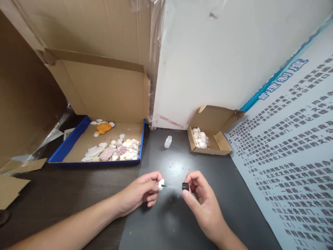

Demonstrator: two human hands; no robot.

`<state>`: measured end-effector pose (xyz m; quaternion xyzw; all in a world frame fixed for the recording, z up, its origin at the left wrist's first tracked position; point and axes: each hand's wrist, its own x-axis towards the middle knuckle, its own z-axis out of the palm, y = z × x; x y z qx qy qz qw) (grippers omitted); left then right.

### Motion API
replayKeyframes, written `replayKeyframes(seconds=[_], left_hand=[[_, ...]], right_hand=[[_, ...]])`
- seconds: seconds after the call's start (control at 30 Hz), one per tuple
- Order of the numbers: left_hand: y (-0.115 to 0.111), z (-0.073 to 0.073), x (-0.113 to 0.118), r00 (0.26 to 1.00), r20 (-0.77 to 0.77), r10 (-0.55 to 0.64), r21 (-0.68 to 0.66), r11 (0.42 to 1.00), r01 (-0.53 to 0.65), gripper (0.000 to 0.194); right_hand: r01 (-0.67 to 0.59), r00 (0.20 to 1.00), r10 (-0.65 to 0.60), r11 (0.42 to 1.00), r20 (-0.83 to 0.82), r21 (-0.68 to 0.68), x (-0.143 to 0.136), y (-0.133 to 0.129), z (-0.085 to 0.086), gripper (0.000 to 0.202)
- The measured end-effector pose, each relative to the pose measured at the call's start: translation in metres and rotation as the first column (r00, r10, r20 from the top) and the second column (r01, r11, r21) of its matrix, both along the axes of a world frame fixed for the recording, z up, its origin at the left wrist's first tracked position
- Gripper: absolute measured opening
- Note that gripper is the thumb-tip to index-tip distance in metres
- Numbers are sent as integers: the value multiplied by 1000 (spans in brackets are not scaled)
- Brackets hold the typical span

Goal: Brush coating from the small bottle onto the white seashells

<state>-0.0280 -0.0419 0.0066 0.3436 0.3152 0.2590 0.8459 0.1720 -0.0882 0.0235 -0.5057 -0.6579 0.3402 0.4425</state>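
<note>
My left hand (145, 189) pinches a small white seashell (161, 184) between thumb and fingers. In my right hand (200, 201) is the black cap of a brush applicator (185, 186), gripped by thumb and fingertips. The applicator's clear stem points left, and its dark brush tip is at the shell's face, seemingly touching it. Behind both hands, a small open bottle (168, 141) with a whitish look stands on the dark tabletop (156, 222).
At the left, a blue-edged cardboard box (142, 142) with its lid raised holds many shells (121, 151) and an orange scallop shell (104, 128). A smaller open carton (221, 151) at the right holds white shells (200, 139). A printed poster (293, 139) borders the right side.
</note>
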Motion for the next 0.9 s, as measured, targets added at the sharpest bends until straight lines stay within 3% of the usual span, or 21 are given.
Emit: replayKeyframes(seconds=[0.9], left_hand=[[-2, -1, 1, 999, -13, -31, 52, 998, 31, 15]], right_hand=[[-3, 999, 3, 1000, 39, 14, -1, -2, 2, 10]])
